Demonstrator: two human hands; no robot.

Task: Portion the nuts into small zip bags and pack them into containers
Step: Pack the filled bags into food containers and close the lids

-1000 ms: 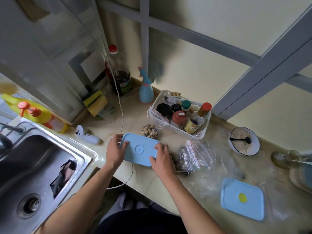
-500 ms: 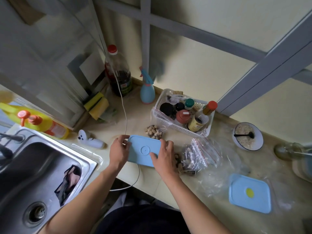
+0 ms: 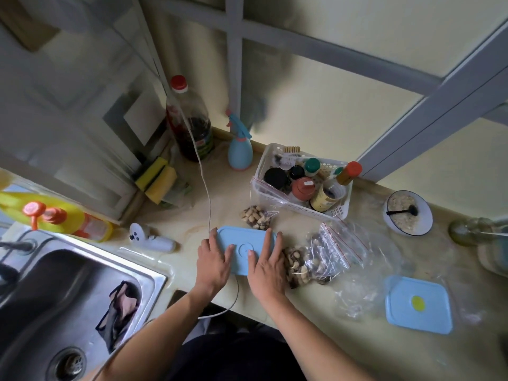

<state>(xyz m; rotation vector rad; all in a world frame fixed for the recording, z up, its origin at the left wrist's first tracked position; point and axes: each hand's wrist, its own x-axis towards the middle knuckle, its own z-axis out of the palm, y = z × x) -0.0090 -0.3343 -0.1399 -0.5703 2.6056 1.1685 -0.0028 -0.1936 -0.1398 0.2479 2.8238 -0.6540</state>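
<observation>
Both of your hands lie flat, fingers straight and spread, on the lid of the blue container (image 3: 244,250) near the front edge of the counter (image 3: 170,215): your left hand (image 3: 214,261) covers its left end and your right hand (image 3: 268,266) its right half, pressing down rather than gripping. The likely step is seating the lid, and the main risk is uneven pressure; if one corner stays proud, it could pop when you lift the box. The white cable (image 3: 206,193) runs down the counter and passes under or just beside the container's left end, then loops off the edge below your wrists, so it may tilt the box, get pinched, or drag if you slide things. Just to the right of your right hand, touching or nearly so, a heap of zip bags of nuts (image 3: 313,259) with red seal strips sprawls; a sideways shift of your palm could shove them or catch a bag edge under the lid. The container itself is pale blue, rectangular with rounded corners and a round raised mark mid-lid; what is inside cannot be seen. Further right sits a second blue container (image 3: 419,303) with a yellow dot on its lid, under loose clear plastic. Just behind the first box lies another small bag of nuts (image 3: 257,217), and beyond it the white basket (image 3: 338,213) of jars.
</observation>
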